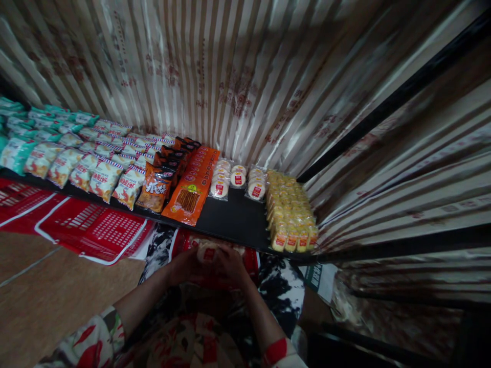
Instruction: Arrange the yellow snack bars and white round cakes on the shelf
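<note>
Down below the front edge of the black shelf (233,220), the left hand (183,266) and the right hand (232,267) meet around a round white pastry pack (207,252) with a red label, both hands curled closed on it from either side, fingers partly hiding it. Under the hands sits a red basket (251,258), mostly hidden by the arms. On the shelf, a few matching pastry packs (238,179) lie in short rows toward the back edge, leaving bare shelf in front of them. Just beside them toward the right end stands a tight block of yellow snack packs (289,209) reaching the front edge. On the other side lie orange packets (192,189), then rows of chip bags (103,176) running to the left end. More red baskets (95,230) lean below the shelf on the floor.
</note>
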Tool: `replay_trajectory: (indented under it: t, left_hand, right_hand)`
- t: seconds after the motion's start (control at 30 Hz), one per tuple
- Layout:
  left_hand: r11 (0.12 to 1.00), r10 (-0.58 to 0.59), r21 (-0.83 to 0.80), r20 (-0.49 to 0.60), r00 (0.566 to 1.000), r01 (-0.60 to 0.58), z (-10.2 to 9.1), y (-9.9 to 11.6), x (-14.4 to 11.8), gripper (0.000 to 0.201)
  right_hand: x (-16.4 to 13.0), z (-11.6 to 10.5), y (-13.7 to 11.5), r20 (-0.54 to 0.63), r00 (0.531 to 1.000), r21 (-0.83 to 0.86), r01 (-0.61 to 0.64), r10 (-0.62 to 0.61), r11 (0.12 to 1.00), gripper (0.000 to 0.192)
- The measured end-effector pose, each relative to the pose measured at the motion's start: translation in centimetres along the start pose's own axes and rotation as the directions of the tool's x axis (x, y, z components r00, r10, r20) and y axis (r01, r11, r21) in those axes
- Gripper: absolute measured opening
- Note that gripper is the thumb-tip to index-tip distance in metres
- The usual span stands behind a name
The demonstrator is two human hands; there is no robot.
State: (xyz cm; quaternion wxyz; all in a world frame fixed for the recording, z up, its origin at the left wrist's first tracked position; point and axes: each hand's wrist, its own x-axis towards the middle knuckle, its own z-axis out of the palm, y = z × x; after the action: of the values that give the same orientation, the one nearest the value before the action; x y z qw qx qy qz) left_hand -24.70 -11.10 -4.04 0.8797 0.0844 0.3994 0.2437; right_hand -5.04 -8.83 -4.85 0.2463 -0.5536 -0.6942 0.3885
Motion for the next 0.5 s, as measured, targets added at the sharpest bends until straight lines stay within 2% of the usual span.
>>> replay_trajectory:
  t: [0.3,0.5]
  left_hand:
    - [0.999,0.046,-0.005,-0.038,0.998,-0.047,1.1,0.1,-0.8,0.044]
    - [0.996,0.075,-0.040,-0.026,0.997,-0.076,1.6,0.3,-1.2,0.043]
  right_hand:
    - [-0.6,-0.1,-0.3,-0.030,0.998,0.194,-0.052,0.059,0.980,0.035]
    - [-1.7,0.3,-0.2,-0.029,0.977,0.327,-0.189,0.210,0.926,0.036]
